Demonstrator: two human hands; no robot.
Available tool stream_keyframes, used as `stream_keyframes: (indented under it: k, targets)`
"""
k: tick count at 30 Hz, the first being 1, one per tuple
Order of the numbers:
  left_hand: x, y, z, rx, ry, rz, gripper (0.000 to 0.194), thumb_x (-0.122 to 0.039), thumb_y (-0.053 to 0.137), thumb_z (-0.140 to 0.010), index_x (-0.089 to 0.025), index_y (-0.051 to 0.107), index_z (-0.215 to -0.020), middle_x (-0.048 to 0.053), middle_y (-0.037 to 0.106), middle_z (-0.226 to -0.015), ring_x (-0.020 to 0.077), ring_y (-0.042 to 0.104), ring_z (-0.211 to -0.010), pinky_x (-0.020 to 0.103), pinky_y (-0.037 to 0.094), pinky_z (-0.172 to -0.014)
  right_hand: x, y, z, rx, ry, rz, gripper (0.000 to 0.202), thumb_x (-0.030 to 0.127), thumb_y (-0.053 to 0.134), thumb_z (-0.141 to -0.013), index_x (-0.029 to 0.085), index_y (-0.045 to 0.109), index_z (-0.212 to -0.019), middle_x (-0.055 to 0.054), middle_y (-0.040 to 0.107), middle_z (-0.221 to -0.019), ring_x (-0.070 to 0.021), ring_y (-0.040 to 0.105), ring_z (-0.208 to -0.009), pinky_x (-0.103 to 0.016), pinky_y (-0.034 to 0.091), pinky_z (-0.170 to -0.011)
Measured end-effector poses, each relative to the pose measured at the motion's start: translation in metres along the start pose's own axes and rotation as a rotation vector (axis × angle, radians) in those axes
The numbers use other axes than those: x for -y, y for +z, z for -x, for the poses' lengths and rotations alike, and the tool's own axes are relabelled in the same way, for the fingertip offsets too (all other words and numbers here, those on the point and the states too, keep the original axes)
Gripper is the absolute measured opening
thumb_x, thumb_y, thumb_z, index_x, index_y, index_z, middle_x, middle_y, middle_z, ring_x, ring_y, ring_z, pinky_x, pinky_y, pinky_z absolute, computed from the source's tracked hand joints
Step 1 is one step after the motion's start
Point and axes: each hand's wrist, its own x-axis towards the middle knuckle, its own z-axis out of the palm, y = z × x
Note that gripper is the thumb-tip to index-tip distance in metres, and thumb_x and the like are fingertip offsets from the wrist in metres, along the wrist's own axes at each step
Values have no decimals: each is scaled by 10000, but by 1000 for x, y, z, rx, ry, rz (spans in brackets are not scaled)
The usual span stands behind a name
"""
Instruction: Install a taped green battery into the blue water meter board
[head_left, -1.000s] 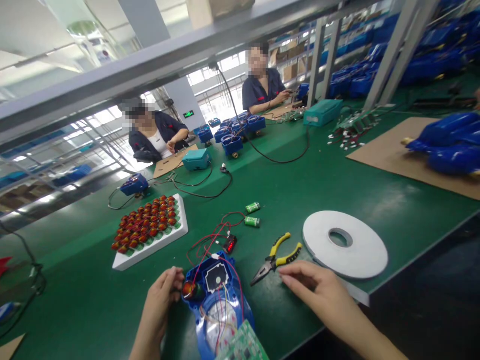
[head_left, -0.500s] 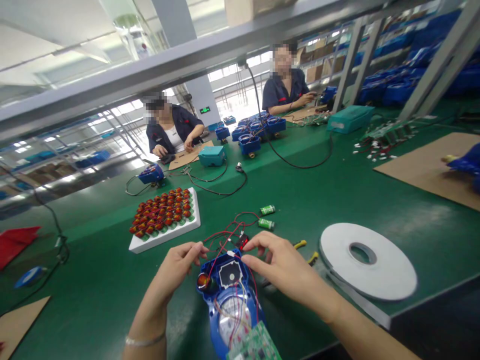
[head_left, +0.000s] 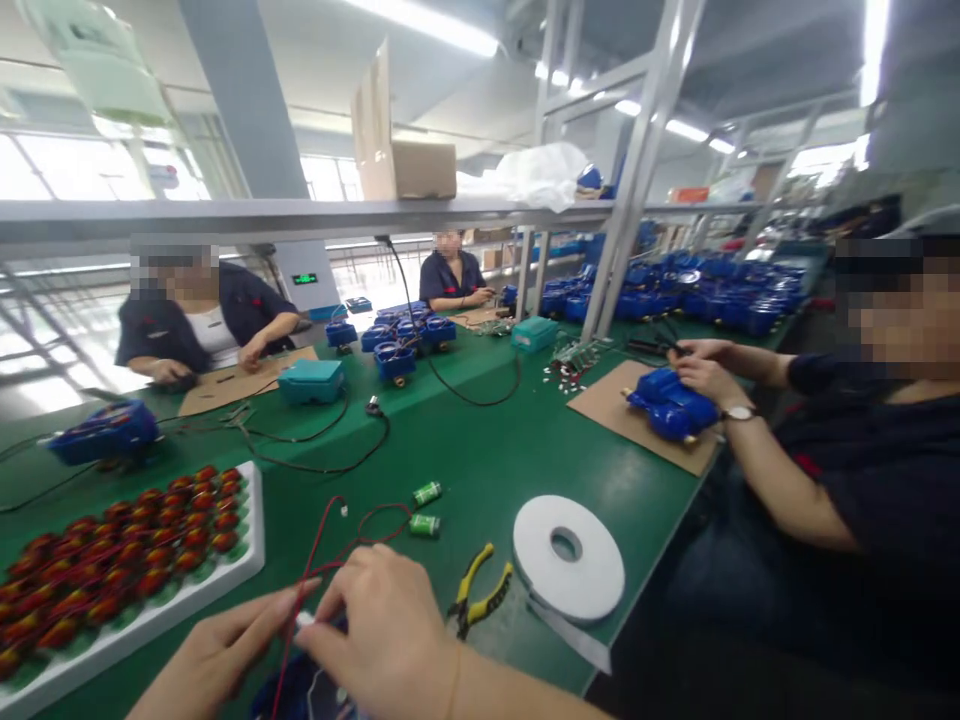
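Note:
At the bottom of the head view, my left hand [head_left: 225, 645] has its thumb and fingers pressed together on a red wire [head_left: 283, 655]. My right hand [head_left: 382, 625] pinches a small white connector [head_left: 304, 622] close to the left fingertips. Below both hands is a blue housing [head_left: 289, 685], mostly hidden by them and by the frame's edge. Red wires run from the hands to two green batteries [head_left: 425, 525] on the green table.
A white tray of red-topped parts [head_left: 259, 530] lies at left. Yellow-handled pliers [head_left: 476, 590] and a white tape roll [head_left: 525, 540] lie at right. Beyond them, a person handles a blue housing [head_left: 671, 400] on cardboard [head_left: 592, 395]. Two people sit across the table [head_left: 465, 435].
The view has swung right, bringing another person into sight. My hands have come closer together, now on the wire and connector, and cover most of the blue housing.

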Motion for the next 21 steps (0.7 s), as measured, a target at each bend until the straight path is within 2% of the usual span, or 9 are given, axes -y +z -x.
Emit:
stream_keyframes:
  k: [2, 4, 7, 9, 11, 15, 17, 19, 21]
  targets:
    - [1, 3, -1, -24, -42, 172, 547, -629, 827, -476, -247, 774, -863, 38, 758, -960, 332, 605, -1116, 368, 522, -934, 0, 8, 0, -13, 46, -51, 235, 499, 695, -866, 276, 753, -824, -5, 687, -785, -211, 633, -802, -287, 456, -687]
    - [-3, 11, 5, -26, -36, 324, 529, -559, 857, -494, -181, 760, -851, 72, 750, -950, 296, 643, -1039, 284, 555, -847, 0, 14, 2, -41, 61, -87, 223, 482, 721, -853, 271, 750, -787, 8, 699, -751, -204, 644, -751, -272, 426, -631]
    - [-16, 29, 18, -45, 30, 493, 461, -523, 853, -525, -147, 711, -751, 86, 736, -835, 281, 671, -889, 286, 572, -768, -1, 19, 3, -116, -47, -162, 179, 335, 763, -845, 228, 697, -718, 54, 722, -844, -161, 641, -739, -246, 402, -648]
    - [-24, 40, 26, -92, 55, 541, 415, -511, 836, -560, -165, 672, -722, 50, 709, -732, 253, 668, -770, 287, 569, -667, -2, 21, 3, -176, -138, -187, 212, 223, 756, -841, 196, 629, -673, 85, 718, -953, -136, 625, -736, -241, 391, -668]
    - [-29, 46, 31, -128, 58, 564, 400, -499, 834, -573, -178, 633, -701, 10, 666, -650, 206, 637, -656, 252, 534, -573, -4, 22, 1, -219, -195, -158, 253, 163, 750, -819, 176, 566, -647, 74, 715, -948, -139, 604, -721, -253, 379, -668]
    - [-28, 47, 32, -103, 48, 671, 432, -465, 866, -557, -172, 585, -706, -17, 645, -641, 142, 592, -583, 196, 494, -536, -5, 21, -2, -247, -262, -139, 296, 135, 757, -779, 172, 505, -629, 23, 668, -753, -153, 557, -678, -267, 364, -663]
    - [-27, 44, 28, -81, 17, 718, 353, -387, 839, -631, -163, 586, -734, -2, 666, -677, 144, 608, -585, 202, 505, -543, -4, 19, -3, -231, -287, -209, 303, 95, 732, -787, 172, 487, -624, 28, 634, -724, -138, 539, -667, -251, 368, -677]
    - [-27, 39, 23, -147, -33, 752, 166, -262, 703, -786, -159, 580, -746, 6, 667, -661, 151, 630, -574, 221, 526, -550, -3, 18, -2, -199, -305, -293, 323, 72, 722, -788, 172, 473, -608, 46, 573, -671, -122, 522, -659, -222, 369, -669]
    - [-27, 33, 18, -253, -56, 761, 165, -167, 530, -891, -158, 562, -729, 14, 668, -633, 163, 669, -605, 247, 559, -599, -1, 18, 0, -177, -319, -391, 348, 67, 739, -769, 171, 464, -583, 62, 490, -609, -111, 496, -640, -204, 357, -650]
